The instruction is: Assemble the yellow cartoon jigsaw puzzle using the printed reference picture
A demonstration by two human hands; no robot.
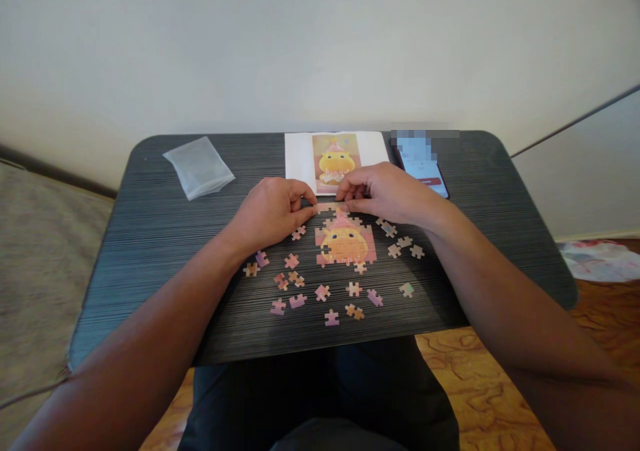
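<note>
A partly joined jigsaw [346,241] showing a yellow duck on pink lies in the middle of the dark table [150,238]. My left hand [273,208] and my right hand [383,191] meet at its top edge. Both have fingers curled and pinched on a pink puzzle piece [327,207] pressed against the top row. Several loose pieces [323,293] lie scattered in front of and beside the jigsaw.
A printed picture of the duck [334,160] lies at the table's back edge. A phone [425,168] rests to its right, an empty clear plastic bag [199,166] at the back left. A wall stands behind the table.
</note>
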